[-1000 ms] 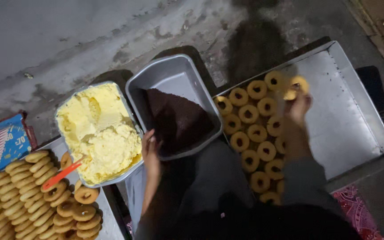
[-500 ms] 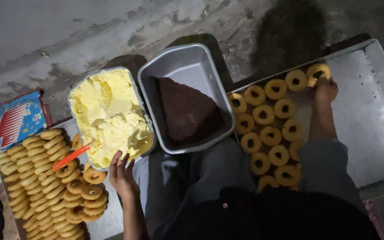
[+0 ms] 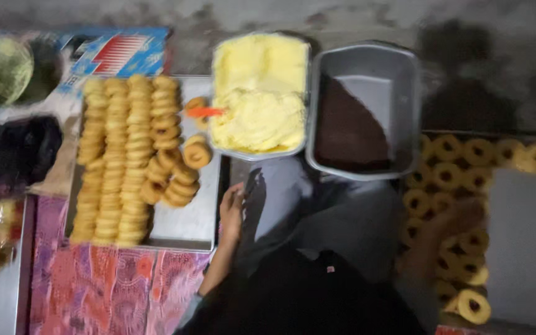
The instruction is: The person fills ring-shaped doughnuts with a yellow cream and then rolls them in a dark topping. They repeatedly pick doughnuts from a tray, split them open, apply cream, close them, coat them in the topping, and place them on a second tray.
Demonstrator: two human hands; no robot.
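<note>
My left hand [image 3: 231,213] hovers at the right edge of a metal tray [image 3: 187,223] that holds rows and a loose heap of ring-shaped biscuits [image 3: 125,155]. Its fingers are apart and hold nothing. My right hand [image 3: 460,217] is blurred and lies over filled ring biscuits [image 3: 460,155] on a second metal tray [image 3: 528,236] at the right; what it holds is unclear. Between the trays stand a tub of yellow cream [image 3: 260,93] with an orange spatula [image 3: 203,112] and a grey tub of dark brown filling [image 3: 355,130].
A blue and red box [image 3: 116,53] lies at the back left beside a green round thing [image 3: 1,69]. Dark cloth [image 3: 23,149] sits left of the biscuit tray. A patterned pink cloth [image 3: 107,285] covers the near left. My dark clothing fills the bottom middle.
The view has swung left, bringing the left tray into the centre. My right hand has drawn back from the far biscuits toward me. My left hand stays by the left tray's edge.
</note>
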